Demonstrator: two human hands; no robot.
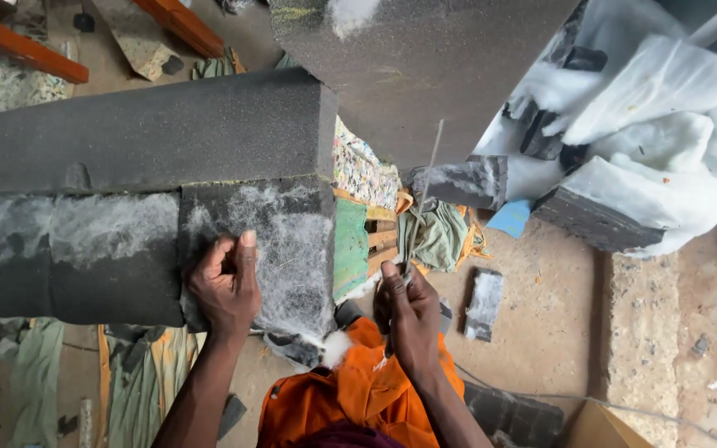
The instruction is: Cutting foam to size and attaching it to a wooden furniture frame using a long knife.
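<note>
the dark grey foam block (143, 199) lies near the middle-left of the view, its long axis running from nine o'clock to three o'clock, with its square cut end facing three o'clock. its near face carries a thin white fuzz of fibre (288, 249), thickest at the three o'clock end. the left hand (226, 282) rests against that fuzzy face, fingers curled loosely on the foam with the thumb pointing to twelve o'clock; it presses rather than grips.

just off the block's end, toward four o'clock, the right hand (408, 311) is clenched around a long thin metal needle (423, 199), which stands nearly upright in the view, its tip pointing to about one o'clock. a tuft of white stuffing (338, 344) sits on the orange garment (358, 390) at six o'clock, between the two forearms.

at twelve o'clock a second large grey foam slab (425, 66) tilts into view. toward two o'clock lies a heap of white wadding (665, 124) with dark foam offcuts (591, 216) mixed in. a small blue scrap (509, 217) and green cloth (437, 236) lie on the sandy floor (541, 332) near three o'clock. orange wooden bars (22, 46) cross the eleven o'clock corner. no labels or signs show clearly.
</note>
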